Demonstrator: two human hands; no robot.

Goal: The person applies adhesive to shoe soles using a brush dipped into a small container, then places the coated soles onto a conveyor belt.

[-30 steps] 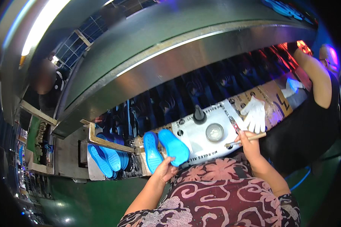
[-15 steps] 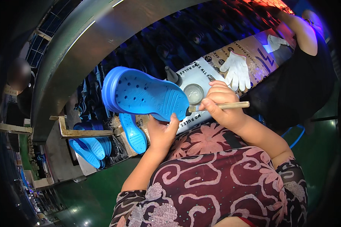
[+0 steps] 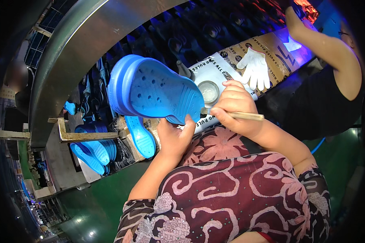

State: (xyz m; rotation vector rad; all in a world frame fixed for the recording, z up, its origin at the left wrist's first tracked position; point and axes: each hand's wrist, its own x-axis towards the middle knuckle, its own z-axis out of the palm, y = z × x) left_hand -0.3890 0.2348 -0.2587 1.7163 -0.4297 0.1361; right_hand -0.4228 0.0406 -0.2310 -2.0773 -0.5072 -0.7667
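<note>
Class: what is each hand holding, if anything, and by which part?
The left hand holds a blue shoe sole by the edge near its narrower end; the right hand grips a brush by its pale handle, close to the bristles.

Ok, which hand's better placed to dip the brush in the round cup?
Probably the right hand: it holds the brush, close to the round cup. The left hand supports a blue sole.
</note>
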